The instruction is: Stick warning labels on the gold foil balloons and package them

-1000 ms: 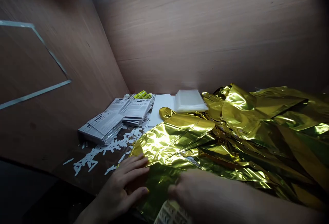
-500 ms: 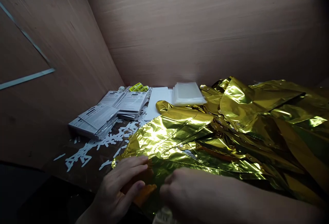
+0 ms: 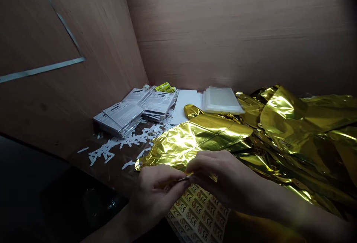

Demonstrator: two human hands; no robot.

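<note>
My left hand and my right hand meet fingertip to fingertip low in the middle of the view. Both are closed in a pinch at the upper edge of a sticker sheet printed with rows of CE marks and small round symbols. A thin pale edge shows between the fingertips; whether a single sticker is lifted there I cannot tell. Just behind the hands lies a shiny gold foil balloon, flat and creased, its rounded tip pointing left. My right forearm crosses over more gold foil.
Flat gold foil balloons are heaped to the right. Behind stand clear plastic sleeves, white sheets and a yellow label roll. Packs of printed cards sit left, with white paper scraps before them. Wooden panels enclose the table.
My hands have come together, and the right has risen from the foil. The sticker sheet, barely visible before, now shows below them. The view has swung left, so the surroundings sit further right.
</note>
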